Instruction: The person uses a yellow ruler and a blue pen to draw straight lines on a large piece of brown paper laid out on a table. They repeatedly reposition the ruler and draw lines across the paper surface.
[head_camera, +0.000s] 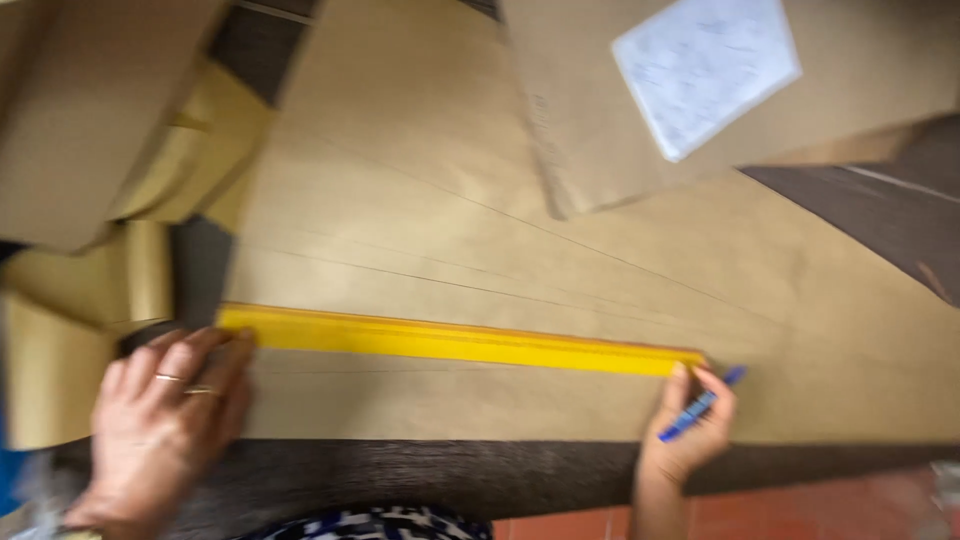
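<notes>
- Long yellow plastic ruler (455, 342) lies flat on brown kraft paper sheet (420, 190), which covers the dark wood desk (450, 475).
- Left hand (165, 420): fingers spread, pressing ruler's left end.
- Right hand (690, 425): at ruler's right end, gripping blue pen (700, 405).
- White paper sheet (705, 70) well above ruler, on a cardboard piece (590, 150).

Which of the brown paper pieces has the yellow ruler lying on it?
The big flat brown sheet in the middle. The yellow ruler lies across its lower part; the smaller piece at the top carries a white paper instead.
</notes>
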